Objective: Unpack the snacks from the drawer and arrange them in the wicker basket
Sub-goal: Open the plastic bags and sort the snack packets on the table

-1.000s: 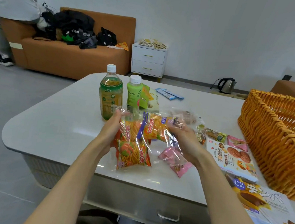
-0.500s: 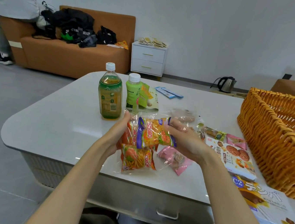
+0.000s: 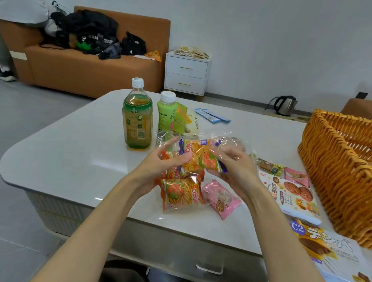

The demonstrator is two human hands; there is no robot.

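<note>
The left hand (image 3: 164, 161) was curled round the left end of a clear plastic pack of small orange snack bags. The right hand (image 3: 235, 167) pinched the crinkled film at the pack's right end, so both hands were grasping the same thing. The snack pack (image 3: 199, 158) was raised at the top, and its lowest bag seemed to rest on the table (image 3: 75, 151). It was well to the left of the wicker basket (image 3: 338, 176) and not yet in it.

The pack looked light and floppy, with slick film that could slide through the fingers. The thin sticks inside would probably snap under a squeeze. It would be better held by the gathered film at both ends, or carried on a flat palm underneath.

A pink packet (image 3: 220, 198) lay between the pack and the basket, just beside the pack. A biscuit box (image 3: 289, 199) lay closer to the basket, almost against its side. A big box (image 3: 330, 250) lay at the basket's near corner. A tea bottle (image 3: 137, 119) and a green bottle (image 3: 166, 113) stood upright on the far side of the pack from the basket. Something wrapped in clear film already sat inside the basket. The drawer (image 3: 190, 257) front showed below the table edge.
</note>
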